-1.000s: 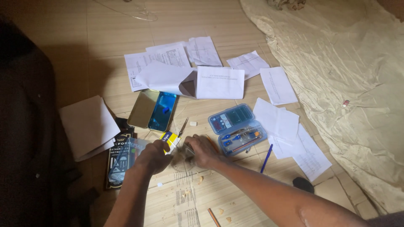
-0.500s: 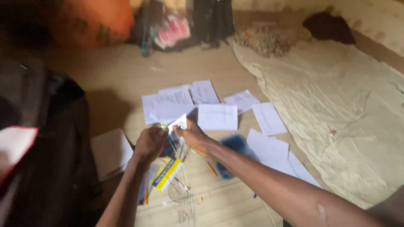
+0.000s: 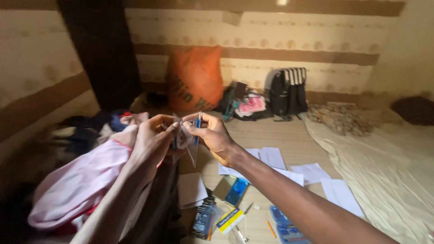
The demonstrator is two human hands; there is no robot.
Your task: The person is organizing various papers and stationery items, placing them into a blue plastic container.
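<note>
Both hands raised at chest height over floor [image 3: 271,131]. Left hand [image 3: 151,142] and right hand [image 3: 212,135] each pinch clear plastic set square [image 3: 190,144] by opposite edges, grip pressed together, holding it upright, apparently for inspection. Papers [image 3: 312,172] and blue geometry case [image 3: 287,228] lie below.

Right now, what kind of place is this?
Likely a room in a home, worked on the floor: a black backpack and an orange sack lean against the striped wall, with loose papers and a cream sheet spread on the floor.
</note>
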